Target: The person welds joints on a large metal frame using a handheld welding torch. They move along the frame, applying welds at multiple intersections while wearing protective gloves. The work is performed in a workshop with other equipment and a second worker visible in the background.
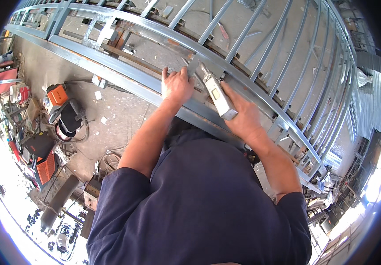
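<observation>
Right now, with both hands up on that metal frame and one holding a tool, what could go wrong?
1. The left hand presses on the grey steel frame right beside the tip of the light-coloured hand tool in the right hand; a slip might hurt the fingers.
2. Both hands are bare, so sharp steel edges could cut them.
3. Cables and machines crowd the floor on the left, so stepping back could cause a trip.

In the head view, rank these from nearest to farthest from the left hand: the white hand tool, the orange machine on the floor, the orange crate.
Measured from the left hand:
1. White hand tool, just to its right, gripped by the right hand on the steel frame.
2. Orange machine, off to its left on the floor.
3. Orange crate, farther left and lower, among the clutter.
</observation>
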{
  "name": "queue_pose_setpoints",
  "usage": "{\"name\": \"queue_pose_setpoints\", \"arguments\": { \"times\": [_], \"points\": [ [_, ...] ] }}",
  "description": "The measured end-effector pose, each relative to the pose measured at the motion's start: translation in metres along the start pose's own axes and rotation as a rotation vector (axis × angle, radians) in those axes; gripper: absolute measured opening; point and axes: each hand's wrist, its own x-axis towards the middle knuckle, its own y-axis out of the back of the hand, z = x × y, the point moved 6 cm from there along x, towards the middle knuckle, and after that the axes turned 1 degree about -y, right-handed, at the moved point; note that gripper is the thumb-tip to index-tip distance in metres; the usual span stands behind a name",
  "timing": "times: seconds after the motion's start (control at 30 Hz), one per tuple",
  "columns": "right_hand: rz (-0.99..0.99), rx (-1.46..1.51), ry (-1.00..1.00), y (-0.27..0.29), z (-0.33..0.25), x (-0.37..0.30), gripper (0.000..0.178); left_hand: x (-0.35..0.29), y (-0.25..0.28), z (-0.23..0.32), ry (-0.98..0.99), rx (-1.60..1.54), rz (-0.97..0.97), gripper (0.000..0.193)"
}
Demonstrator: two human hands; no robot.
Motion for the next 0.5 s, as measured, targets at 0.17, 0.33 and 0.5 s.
{"name": "queue_pose_setpoints", "arguments": {
  "times": [0.17, 0.33, 0.5],
  "points": [
    [0.057, 0.016, -0.007, 0.003, -0.009, 0.007, 0.075, -0.001, -0.002, -0.001, -0.027, -0.013, 0.026, 0.049],
    [0.067, 0.072, -0.126, 0.022, -0.010, -0.006, 0.074, 0.028, 0.031, -0.008, -0.009, -0.134, 0.340, 0.057],
    [0.180, 0.223, -0.277, 0.059, 0.005, -0.016, 0.078, 0.139, 0.067, 0.004, -0.236, -0.099, 0.568, 0.058]
  ]
}}
